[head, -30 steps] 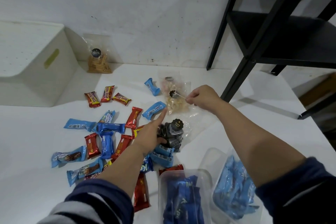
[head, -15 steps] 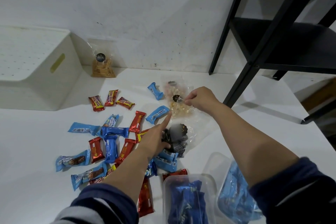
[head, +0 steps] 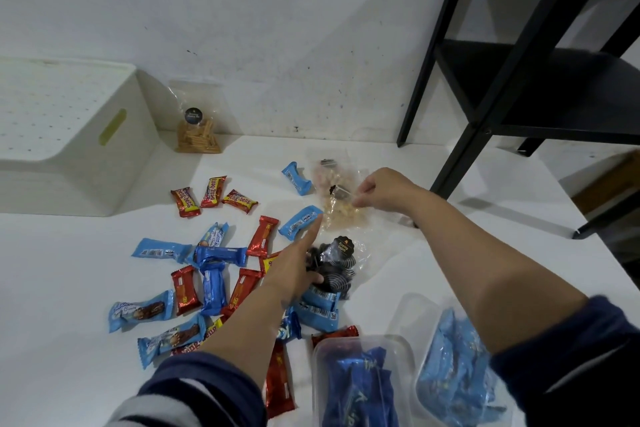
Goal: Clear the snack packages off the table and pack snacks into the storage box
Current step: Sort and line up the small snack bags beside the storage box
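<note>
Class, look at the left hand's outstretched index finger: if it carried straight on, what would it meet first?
Most likely the light blue wrapper just ahead of the left hand; its fingertip already looks close, though depth is unclear.

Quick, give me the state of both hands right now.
Left hand: open, fingers straight, thumb on the dark cookie bag.
Right hand: pinching the clear bag of pale snacks.

White table: smooth, matt top. Wall at 12 o'clock: matt, scuffed and speckled. White bin at 10 o'clock: matt plastic. Black shelf frame at 2 o'clock: matt, smooth. Red bars and blue bars at centre: glossy, crinkled wrappers. Bag of pale snacks, pinched by my right hand: clear, shiny film. Tub at 6 o'clock: clear, smooth plastic. My sleeves: soft cloth.
</note>
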`<state>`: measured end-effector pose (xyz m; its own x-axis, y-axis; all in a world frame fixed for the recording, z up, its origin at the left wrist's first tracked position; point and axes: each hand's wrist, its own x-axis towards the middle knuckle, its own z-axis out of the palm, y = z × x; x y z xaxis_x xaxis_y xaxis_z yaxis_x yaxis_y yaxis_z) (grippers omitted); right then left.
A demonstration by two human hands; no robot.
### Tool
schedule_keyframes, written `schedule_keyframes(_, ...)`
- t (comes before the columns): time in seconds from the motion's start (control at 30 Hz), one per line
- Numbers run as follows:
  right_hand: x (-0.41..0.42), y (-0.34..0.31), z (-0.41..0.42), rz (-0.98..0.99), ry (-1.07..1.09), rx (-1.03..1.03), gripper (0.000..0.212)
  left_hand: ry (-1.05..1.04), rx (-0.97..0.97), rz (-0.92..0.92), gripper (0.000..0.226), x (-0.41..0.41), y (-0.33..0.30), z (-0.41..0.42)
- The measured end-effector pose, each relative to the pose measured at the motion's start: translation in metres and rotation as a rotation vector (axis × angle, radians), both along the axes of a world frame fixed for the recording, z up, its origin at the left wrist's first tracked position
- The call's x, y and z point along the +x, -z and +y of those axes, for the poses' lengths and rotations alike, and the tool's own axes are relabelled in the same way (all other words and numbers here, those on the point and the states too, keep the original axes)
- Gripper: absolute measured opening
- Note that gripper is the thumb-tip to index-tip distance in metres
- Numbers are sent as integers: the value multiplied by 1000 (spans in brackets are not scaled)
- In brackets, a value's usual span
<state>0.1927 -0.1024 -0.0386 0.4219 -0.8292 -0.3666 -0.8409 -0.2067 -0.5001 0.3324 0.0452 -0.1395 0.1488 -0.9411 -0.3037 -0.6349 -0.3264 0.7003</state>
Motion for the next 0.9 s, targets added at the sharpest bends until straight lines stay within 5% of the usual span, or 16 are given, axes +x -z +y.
schedule_keyframes(0.1,-11,-8,1,105,-32,-7,18,-28,-2,18,114,3,2,0)
schedule_keyframes(0.3,-14,2,7,3,69,-49,16,-31,-42,27,116,2,2,2)
schedule_keyframes(0.67,-31,2,17,28,79,-56,26,-97,-33,151,110,-3,8,-2)
schedule_keyframes(0.9,-26,2,39,-107,-52,-109,32,-500,-368,434,21,-41,-39,-30)
